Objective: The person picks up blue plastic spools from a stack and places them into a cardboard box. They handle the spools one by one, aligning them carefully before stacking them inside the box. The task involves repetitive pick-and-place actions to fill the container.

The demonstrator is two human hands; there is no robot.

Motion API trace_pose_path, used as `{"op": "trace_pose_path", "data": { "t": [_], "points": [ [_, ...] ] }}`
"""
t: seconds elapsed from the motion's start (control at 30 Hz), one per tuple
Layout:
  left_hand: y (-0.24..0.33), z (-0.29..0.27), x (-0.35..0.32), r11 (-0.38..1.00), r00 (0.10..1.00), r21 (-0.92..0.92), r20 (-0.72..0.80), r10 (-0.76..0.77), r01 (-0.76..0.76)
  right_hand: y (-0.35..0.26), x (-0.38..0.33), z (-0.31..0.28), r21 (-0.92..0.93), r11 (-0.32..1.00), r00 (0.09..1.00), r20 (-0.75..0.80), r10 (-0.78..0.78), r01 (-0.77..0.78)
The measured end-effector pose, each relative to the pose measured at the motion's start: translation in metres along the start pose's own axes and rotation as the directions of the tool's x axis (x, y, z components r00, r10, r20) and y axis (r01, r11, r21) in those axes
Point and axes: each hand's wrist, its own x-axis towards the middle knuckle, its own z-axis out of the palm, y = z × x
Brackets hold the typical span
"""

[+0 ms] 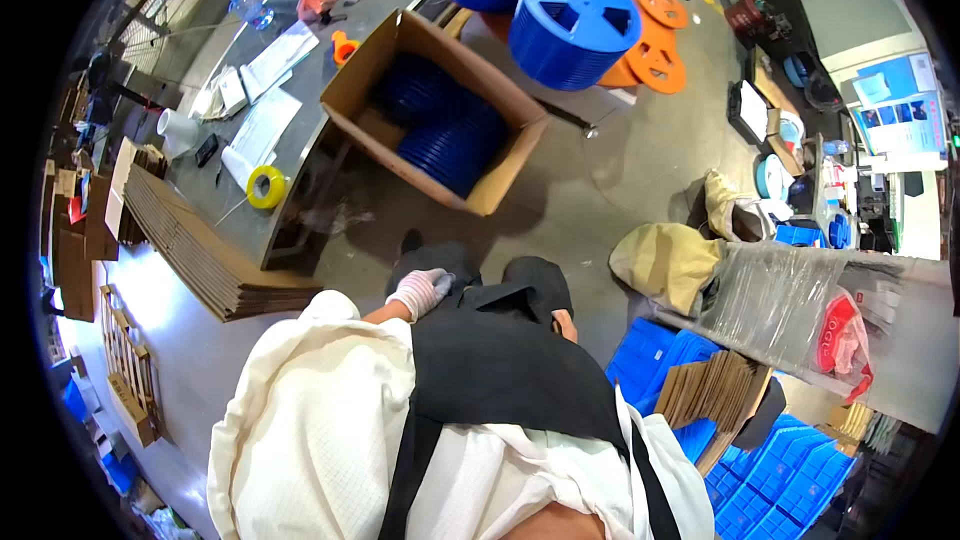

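Open cardboard box [500,155] of blue reels [440,130] on grey concrete floor [620,180].

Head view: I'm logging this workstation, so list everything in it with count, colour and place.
box: one, brown cardboard, open on the floor ahead, blue reels inside
reel stacks: two or more, blue, beyond the box
orange discs: several, beside the stacks
tape roll: one, yellow, on the grey table at left
papers: several, white, on the table
flat cartons: one stack, brown, table's near end
sacks: two, tan, floor at right
crates: many, blue, lower right
card sheets: one bundle, brown, on the crates
left hand: white glove, resting on the dark-trousered knee
right hand: mostly hidden by the black apron, near the other knee
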Motion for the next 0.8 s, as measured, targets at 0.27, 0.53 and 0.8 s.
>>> {"op": "trace_pose_path", "data": {
  "t": [0.27, 0.53, 0.8],
  "points": [
    [-0.014, -0.021, 0.037, 0.913, 0.721, -0.035, -0.601, -0.345, 0.407, -0.05, 0.179, -0.09, -0.38, 0.916, 0.886, -0.371, -0.28, 0.13],
    [-0.071, 0.014, 0.079, 0.609, 0.616, -0.336, -0.099, -0.782, 0.719, -0.229, 0.3, -0.18, -0.406, 0.827, 0.882, -0.096, -0.461, 0.388],
    [0.035, -0.019, 0.194, 0.736, 0.806, -0.637, -0.3, -0.51, 0.229, -0.564, 0.397, -0.138, -0.284, 0.538, 0.581, 0.089, -0.809, 0.794]
  ]
}}
